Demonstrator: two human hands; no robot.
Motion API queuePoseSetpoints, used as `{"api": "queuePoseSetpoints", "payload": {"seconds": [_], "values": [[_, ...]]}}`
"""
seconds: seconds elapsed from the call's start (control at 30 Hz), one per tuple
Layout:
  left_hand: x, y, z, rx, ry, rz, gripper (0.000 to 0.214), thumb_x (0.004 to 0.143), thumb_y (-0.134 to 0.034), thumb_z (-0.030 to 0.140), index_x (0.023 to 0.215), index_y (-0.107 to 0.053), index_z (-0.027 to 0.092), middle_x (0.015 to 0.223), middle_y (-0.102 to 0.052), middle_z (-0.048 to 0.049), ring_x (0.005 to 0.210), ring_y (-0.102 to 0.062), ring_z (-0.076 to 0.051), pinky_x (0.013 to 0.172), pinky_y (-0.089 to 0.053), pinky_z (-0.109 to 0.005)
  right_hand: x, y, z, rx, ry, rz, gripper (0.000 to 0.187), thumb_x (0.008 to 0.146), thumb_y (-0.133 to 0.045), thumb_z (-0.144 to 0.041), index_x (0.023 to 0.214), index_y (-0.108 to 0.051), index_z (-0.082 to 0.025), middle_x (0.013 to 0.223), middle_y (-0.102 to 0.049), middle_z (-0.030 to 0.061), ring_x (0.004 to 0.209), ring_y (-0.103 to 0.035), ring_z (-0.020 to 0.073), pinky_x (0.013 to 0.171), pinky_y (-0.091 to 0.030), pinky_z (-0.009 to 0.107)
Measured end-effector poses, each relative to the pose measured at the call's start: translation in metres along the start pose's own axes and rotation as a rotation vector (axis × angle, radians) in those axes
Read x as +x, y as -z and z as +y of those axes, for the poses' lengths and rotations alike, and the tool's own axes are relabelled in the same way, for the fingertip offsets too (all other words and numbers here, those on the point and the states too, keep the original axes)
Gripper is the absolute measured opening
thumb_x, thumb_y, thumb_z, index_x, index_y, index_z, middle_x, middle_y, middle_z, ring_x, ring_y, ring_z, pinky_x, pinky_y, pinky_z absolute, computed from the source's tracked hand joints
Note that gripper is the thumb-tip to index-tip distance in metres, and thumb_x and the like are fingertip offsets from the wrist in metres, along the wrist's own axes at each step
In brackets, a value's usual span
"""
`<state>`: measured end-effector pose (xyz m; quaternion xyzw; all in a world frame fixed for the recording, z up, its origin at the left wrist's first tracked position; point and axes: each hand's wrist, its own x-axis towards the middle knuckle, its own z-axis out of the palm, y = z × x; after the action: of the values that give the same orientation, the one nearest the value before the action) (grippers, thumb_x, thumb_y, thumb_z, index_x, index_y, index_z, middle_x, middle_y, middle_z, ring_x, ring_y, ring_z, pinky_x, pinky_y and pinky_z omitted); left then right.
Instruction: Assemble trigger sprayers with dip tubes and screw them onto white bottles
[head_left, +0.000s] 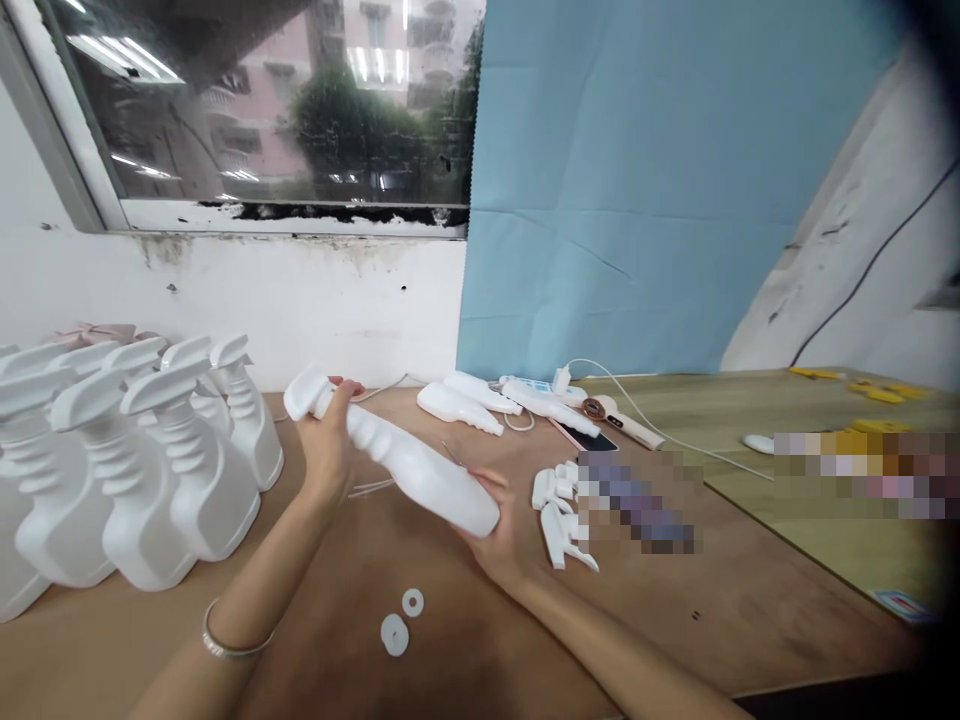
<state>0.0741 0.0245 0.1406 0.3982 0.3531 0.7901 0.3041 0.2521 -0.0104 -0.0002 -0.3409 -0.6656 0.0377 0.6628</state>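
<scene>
A white spray bottle is held tilted in the air above the brown table, its trigger head end up at the left. My left hand is closed around the neck just below the sprayer head. Wrapped round the bottle's base end is my right hand. Below, two small white ring washers lie on the table. Loose white trigger heads rest to the right of my right hand. Whether the head is fully seated on the neck cannot be made out.
Several white spray bottles with heads stand upright at the left. Bottles without heads lie at the back, beside a phone, a white cable and a handheld fan. Yellow pieces lie far right. Blurred patches cover parts of the right side.
</scene>
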Motion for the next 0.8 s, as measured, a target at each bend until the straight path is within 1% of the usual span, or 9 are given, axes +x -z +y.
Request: {"api": "queuePoseSetpoints", "payload": {"seconds": [0.07,0.13,0.3,0.4,0.5,0.57,0.63,0.73,0.8], "values": [[-0.001,-0.001,-0.008,-0.117,0.166,0.063,0.020,0.061,-0.063,0.027,0.076,-0.054,0.017,0.070,-0.059,0.0006,0.075,-0.060,-0.017,0.063,-0.044,-0.024,0.003,0.007,0.002,-0.199,0.392,0.052,0.034,0.073,-0.049,-0.007,0.100,-0.043,-0.026,0.104,-0.054,0.0014,0.097,-0.048,0.0178,0.088,-0.036,0.045],[-0.002,-0.003,-0.011,-0.171,0.295,0.087,0.027,0.057,-0.067,0.025,0.079,-0.055,0.015,0.072,-0.060,-0.0012,0.076,-0.061,-0.018,0.058,-0.044,-0.023,0.006,0.012,0.000,-0.325,0.632,0.040,0.033,0.069,-0.040,0.003,0.086,-0.044,-0.025,0.097,-0.057,-0.0034,0.094,-0.048,0.0139,0.090,-0.034,0.045],[-0.001,-0.005,-0.008,-0.167,0.306,0.055,0.032,0.054,-0.070,0.025,0.081,-0.057,0.015,0.076,-0.063,-0.0037,0.077,-0.063,-0.019,0.056,-0.044,-0.022,0.004,0.007,-0.009,-0.331,0.839,-0.030,0.025,0.066,-0.035,0.003,0.069,-0.040,-0.021,0.091,-0.057,-0.0057,0.093,-0.048,0.0098,0.092,-0.033,0.042],[0.001,-0.005,-0.002,-0.095,0.292,-0.002,0.024,0.059,-0.065,0.032,0.075,-0.057,0.015,0.066,-0.064,-0.0033,0.064,-0.062,-0.018,0.051,-0.044,-0.024,0.000,-0.001,-0.013,-0.351,0.906,-0.079,0.021,0.069,-0.036,-0.001,0.067,-0.040,-0.021,0.095,-0.058,-0.0067,0.098,-0.047,0.0089,0.094,-0.031,0.042],[0.003,-0.002,0.009,0.063,0.240,-0.060,0.022,0.064,-0.060,0.037,0.062,-0.055,0.015,0.049,-0.057,0.0007,0.044,-0.054,-0.014,0.042,-0.038,-0.022,-0.003,-0.008,-0.015,-0.439,0.911,-0.148,0.015,0.074,-0.042,-0.008,0.069,-0.046,-0.022,0.101,-0.059,-0.0076,0.104,-0.044,0.0099,0.098,-0.028,0.044],[0.006,0.002,0.017,0.127,0.172,-0.089,0.021,0.063,-0.061,0.034,0.058,-0.056,0.015,0.048,-0.055,0.0017,0.043,-0.050,-0.012,0.042,-0.036,-0.021,-0.004,-0.012,-0.015,-0.497,0.904,-0.180,0.011,0.075,-0.049,-0.014,0.074,-0.051,-0.024,0.102,-0.059,-0.0062,0.107,-0.042,0.0114,0.099,-0.027,0.045],[0.016,0.005,0.025,0.198,-0.026,-0.109,0.015,0.062,-0.063,0.028,0.063,-0.058,0.015,0.057,-0.060,0.0017,0.052,-0.052,-0.011,0.047,-0.037,-0.019,-0.005,-0.014,-0.013,-0.542,0.858,-0.184,0.010,0.075,-0.053,-0.017,0.081,-0.054,-0.025,0.102,-0.058,-0.0038,0.108,-0.041,0.0123,0.099,-0.026,0.046],[0.038,0.011,0.030,0.248,-0.176,-0.083,0.010,0.063,-0.062,0.024,0.062,-0.059,0.014,0.053,-0.058,0.0024,0.050,-0.053,-0.013,0.049,-0.042,-0.023,-0.002,-0.012,-0.007,-0.647,0.665,-0.176,0.015,0.075,-0.053,-0.017,0.088,-0.054,-0.024,0.104,-0.056,0.0009,0.108,-0.042,0.0150,0.097,-0.027,0.045],[0.054,0.015,0.028,0.287,-0.288,-0.143,0.011,0.065,-0.061,0.022,0.070,-0.061,0.012,0.061,-0.061,0.0010,0.060,-0.058,-0.014,0.059,-0.046,-0.025,0.006,-0.004,-0.005,-0.762,0.471,-0.233,0.019,0.076,-0.050,-0.015,0.093,-0.054,-0.022,0.109,-0.054,0.0055,0.108,-0.042,0.0186,0.096,-0.026,0.046]]}}
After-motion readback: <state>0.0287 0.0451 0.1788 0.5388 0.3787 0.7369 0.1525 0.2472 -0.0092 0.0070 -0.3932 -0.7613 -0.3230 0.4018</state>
